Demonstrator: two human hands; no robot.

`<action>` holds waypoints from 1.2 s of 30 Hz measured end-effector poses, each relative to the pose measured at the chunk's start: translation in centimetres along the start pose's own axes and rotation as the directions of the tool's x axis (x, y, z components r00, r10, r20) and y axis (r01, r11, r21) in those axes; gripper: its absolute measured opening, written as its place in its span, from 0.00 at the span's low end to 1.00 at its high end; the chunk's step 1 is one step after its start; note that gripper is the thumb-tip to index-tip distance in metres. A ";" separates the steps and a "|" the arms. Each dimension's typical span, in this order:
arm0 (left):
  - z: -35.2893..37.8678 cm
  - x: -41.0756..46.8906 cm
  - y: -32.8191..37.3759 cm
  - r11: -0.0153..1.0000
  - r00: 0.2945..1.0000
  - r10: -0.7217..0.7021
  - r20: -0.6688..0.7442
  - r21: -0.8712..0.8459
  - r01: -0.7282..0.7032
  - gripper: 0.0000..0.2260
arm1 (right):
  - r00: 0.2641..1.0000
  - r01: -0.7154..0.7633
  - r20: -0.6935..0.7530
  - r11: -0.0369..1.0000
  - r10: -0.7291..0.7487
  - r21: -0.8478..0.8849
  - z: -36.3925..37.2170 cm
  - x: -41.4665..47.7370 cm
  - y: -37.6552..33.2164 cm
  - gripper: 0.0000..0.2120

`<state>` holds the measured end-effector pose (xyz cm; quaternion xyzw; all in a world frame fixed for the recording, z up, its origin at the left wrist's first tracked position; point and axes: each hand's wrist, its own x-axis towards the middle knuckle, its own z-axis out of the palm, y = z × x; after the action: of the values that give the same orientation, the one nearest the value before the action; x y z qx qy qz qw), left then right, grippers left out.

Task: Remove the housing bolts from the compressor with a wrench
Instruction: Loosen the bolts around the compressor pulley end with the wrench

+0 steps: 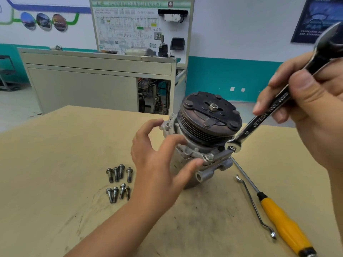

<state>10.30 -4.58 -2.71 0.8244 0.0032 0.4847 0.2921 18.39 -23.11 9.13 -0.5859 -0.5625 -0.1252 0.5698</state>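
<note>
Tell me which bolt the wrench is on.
The bolt at the compressor's right edge, inside the wrench's ring end. The other seated bolt is bare, beside the left fingers; eight loose bolts lie on the table.

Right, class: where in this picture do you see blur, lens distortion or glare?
Head view: the right hand and the open end of the wrench, near the lens, look soft; the display board's sides lean, wide-angle distortion; the wrench shank glints; the bolts lie sharp, faintly shadowed.
</note>
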 end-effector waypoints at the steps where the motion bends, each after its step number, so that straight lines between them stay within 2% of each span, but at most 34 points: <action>1: 0.1 0.0 0.2 0.998 0.999 0.049 -0.024 0.034 -0.048 0.12 | 1.000 0.000 0.000 1.000 0.000 0.005 0.2 0.0 -0.2 0.08; 4: 0.4 0.1 1.4 0.994 0.997 0.076 -0.020 0.087 -0.074 0.14 | 1.000 -0.018 -0.003 1.000 0.018 -0.012 0.9 -0.1 -0.9 0.08; 9: 0.8 0.4 2.3 0.990 1.000 0.005 -0.027 0.144 -0.001 0.12 | 0.998 -0.062 0.007 0.991 0.064 -0.118 1.2 -0.3 -1.4 0.07; 13: 1.0 0.4 2.7 0.994 0.998 -0.030 -0.050 0.101 0.035 0.08 | 0.997 -0.063 0.032 0.983 0.069 -0.173 1.4 -0.2 -1.8 0.07; 18: 0.3 0.6 3.5 0.999 0.996 -0.050 -0.080 0.013 0.051 0.08 | 0.997 -0.061 0.041 0.978 0.071 -0.202 1.4 -0.3 -1.9 0.07; 21: -1.5 0.3 3.3 0.979 0.985 -0.168 -0.037 -0.122 0.162 0.10 | 0.995 -0.072 0.057 0.976 0.085 -0.205 1.4 -0.2 -2.0 0.07; 24: -4.2 -0.2 1.8 0.903 0.924 -0.374 0.084 -0.193 0.383 0.05 | 0.990 -0.082 0.094 0.977 0.102 -0.195 1.5 -0.2 -2.0 0.06; 25: -5.2 -0.5 0.8 0.866 0.883 -0.450 0.136 -0.174 0.468 0.03 | 0.988 -0.088 0.108 0.978 0.110 -0.191 1.6 -0.2 -1.9 0.06; 27: -7.2 -1.0 -1.6 0.802 0.795 -0.571 0.205 -0.067 0.593 0.05 | 0.984 -0.092 0.133 0.979 0.117 -0.184 1.7 -0.2 -1.8 0.05; 30: -9.2 -1.7 -4.6 0.721 0.692 -0.688 0.218 0.099 0.686 0.04 | 0.982 -0.078 0.151 0.978 0.109 -0.194 1.8 -0.2 -1.6 0.06; 33: -9.4 -2.1 -5.8 0.716 0.675 -0.698 0.239 0.224 0.662 0.05 | 0.980 -0.072 0.165 0.975 0.108 -0.210 1.9 -0.2 -1.3 0.06; 36: -8.5 -2.1 -6.0 0.757 0.695 -0.650 0.309 0.341 0.557 0.07 | 0.980 -0.061 0.174 0.974 0.100 -0.220 1.8 -0.3 -1.2 0.06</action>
<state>4.07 3.87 -4.28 0.8860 0.2678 0.1739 0.3361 16.47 -22.13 8.98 -0.6750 -0.5718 -0.1068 0.4538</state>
